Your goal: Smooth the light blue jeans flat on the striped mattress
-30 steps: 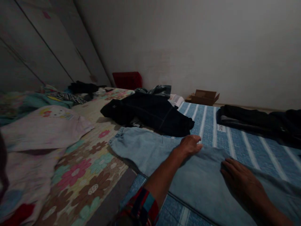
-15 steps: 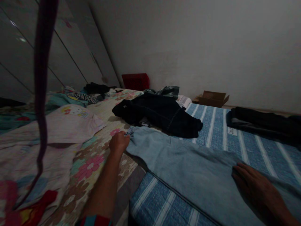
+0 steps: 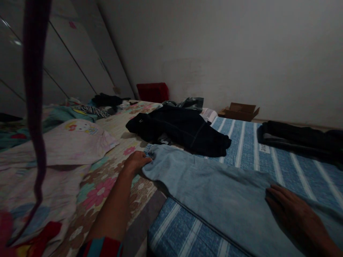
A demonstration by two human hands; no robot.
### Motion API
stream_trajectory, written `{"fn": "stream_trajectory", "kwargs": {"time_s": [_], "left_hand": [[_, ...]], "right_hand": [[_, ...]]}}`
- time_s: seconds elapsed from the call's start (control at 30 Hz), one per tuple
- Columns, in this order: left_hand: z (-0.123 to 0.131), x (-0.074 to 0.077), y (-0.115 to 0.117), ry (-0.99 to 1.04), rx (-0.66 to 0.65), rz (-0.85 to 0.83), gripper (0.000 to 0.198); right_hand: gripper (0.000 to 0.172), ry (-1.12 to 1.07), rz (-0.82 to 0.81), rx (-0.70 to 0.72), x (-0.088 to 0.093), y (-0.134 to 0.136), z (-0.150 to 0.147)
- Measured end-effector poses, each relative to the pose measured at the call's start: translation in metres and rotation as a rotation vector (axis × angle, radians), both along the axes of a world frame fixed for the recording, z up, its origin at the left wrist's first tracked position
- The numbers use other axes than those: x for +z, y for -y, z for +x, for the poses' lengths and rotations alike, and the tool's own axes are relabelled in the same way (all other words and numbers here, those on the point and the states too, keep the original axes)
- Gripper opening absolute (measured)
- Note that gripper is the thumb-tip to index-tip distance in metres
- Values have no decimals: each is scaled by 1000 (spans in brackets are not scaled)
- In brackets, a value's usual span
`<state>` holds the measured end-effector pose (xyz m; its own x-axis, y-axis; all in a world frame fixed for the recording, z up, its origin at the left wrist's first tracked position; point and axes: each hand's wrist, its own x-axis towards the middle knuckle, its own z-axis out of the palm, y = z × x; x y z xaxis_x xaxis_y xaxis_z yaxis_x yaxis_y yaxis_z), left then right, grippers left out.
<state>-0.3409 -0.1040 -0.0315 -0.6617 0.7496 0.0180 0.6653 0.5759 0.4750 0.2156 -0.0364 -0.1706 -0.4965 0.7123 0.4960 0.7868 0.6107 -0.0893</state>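
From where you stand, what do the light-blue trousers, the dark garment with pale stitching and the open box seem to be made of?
Light-blue trousers: probably thin denim or cotton, matte, going by the soft creases and gathered end.
Dark garment: perhaps sturdier woven cloth, dull, with a pale stitched seam; fibre unclear.
Open box: most likely cardboard, brown and matte, with stiff flaps.

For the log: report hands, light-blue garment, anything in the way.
Left hand at gathered end of light-blue garment; right hand palm-down on it. Garment laid out, mostly over striped bedding. Dark garment close beyond its far edge.
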Motion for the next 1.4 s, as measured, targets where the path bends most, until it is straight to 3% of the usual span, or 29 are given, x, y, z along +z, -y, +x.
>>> {"fn": "stream_trajectory", "kwargs": {"time_s": [0.27,0.57,0.83,1.0,1.2,1.4], "left_hand": [[2,-6,-7,56,-22,-1,17],[-16,9,-18,10,124,136,23],[-21,-6,-11,128,86,241,22],[-30,-6,-19,121,90,201,25],[-37,-9,-35,37,97,74,10],[-33,-12,-35,-4,87,33,15]], "right_hand": [[45,15,11,-13,3,1,-2],[47,37,46,-22,4,2,-2],[46,18,-16,-24,3,2,-2],[44,-15,-36,-29,3,2,-1],[44,-24,-46,-20,11,3,-4],[38,-32,-66,-50,17,2,-7]]}}
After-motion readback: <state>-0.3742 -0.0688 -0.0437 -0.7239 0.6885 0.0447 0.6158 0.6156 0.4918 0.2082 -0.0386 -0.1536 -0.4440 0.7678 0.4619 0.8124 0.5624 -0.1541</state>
